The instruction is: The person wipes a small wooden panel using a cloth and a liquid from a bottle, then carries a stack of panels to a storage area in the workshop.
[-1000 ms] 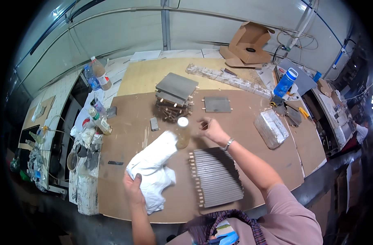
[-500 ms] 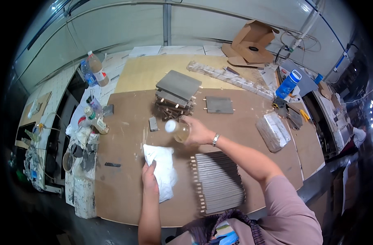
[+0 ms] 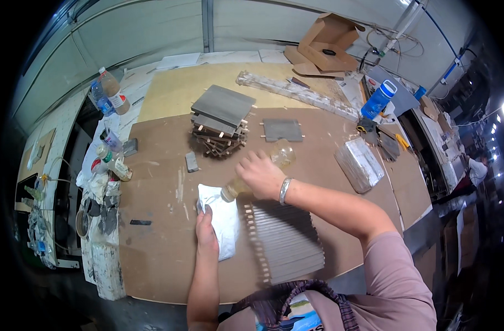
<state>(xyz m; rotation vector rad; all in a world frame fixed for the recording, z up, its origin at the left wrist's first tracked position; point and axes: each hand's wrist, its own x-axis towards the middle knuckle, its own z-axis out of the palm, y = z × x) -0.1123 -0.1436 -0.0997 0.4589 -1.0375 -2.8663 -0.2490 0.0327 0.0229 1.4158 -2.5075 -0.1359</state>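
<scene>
My left hand (image 3: 206,230) grips a folded white cloth (image 3: 223,223) by its left edge, thumb on top, above the brown work surface. In my right hand (image 3: 259,174) is a clear plastic bottle (image 3: 283,154) of yellowish liquid, tipped over so that its neck points down at the cloth's upper right edge. Whether liquid is coming out cannot be made out. Below my right forearm lies a close row of thin grey slats (image 3: 288,237) with light pegs along its left side. Beyond my hands stands an uneven stack of grey panels (image 3: 223,105) with light pegs.
A single grey panel (image 3: 283,130) lies right of the stack, a small grey block (image 3: 192,162) left of it. A wrapped block (image 3: 359,164), a blue bottle (image 3: 379,100) and an open cardboard box (image 3: 326,47) are to the right. Bottles and rags (image 3: 100,187) line the left edge.
My right hand has turned the bottle from roughly upright to neck-down and brought its neck to the cloth. The left hand still holds the cloth. The view has shifted slightly.
</scene>
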